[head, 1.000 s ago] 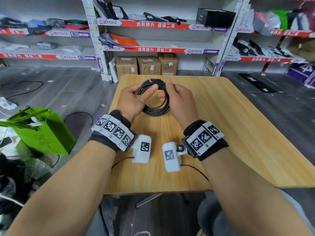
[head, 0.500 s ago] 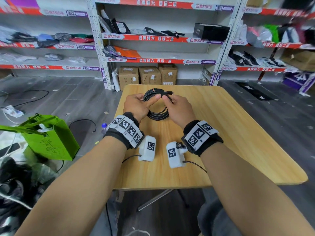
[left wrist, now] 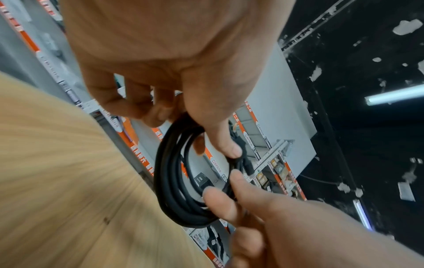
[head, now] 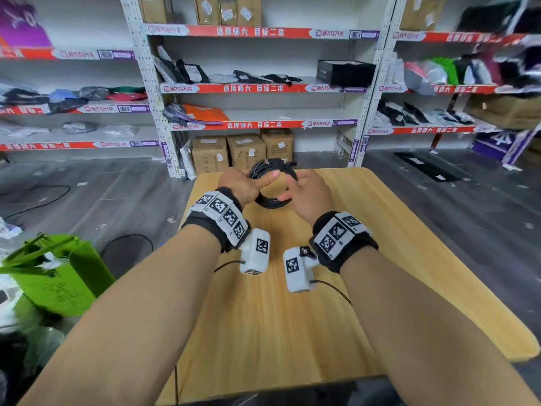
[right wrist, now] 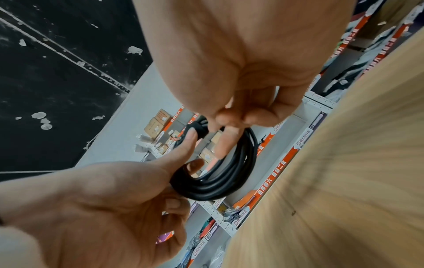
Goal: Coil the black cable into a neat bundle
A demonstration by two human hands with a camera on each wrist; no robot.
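Note:
The black cable (head: 270,204) is wound into a small round coil, held upright between both hands over the far part of the wooden table (head: 395,259). My left hand (head: 260,183) grips the coil's left side, thumb across the strands (left wrist: 226,145), fingers curled behind. My right hand (head: 288,189) pinches the right side, thumb and forefinger on the strands (left wrist: 213,195). In the right wrist view the coil (right wrist: 220,185) hangs below my right fingers (right wrist: 229,125), and the black plug end (right wrist: 199,127) sits at the top of the loop.
White wrist cameras (head: 254,254) hang under both forearms above the table. A green bag (head: 58,276) stands on the floor at the left. Shelving with red labels (head: 251,89) and cardboard boxes (head: 246,150) lies beyond the table's far edge.
Both hands have carried the coil farther out toward the table's far edge. The right fingers have spread a little on the coil. The head view has tilted up.

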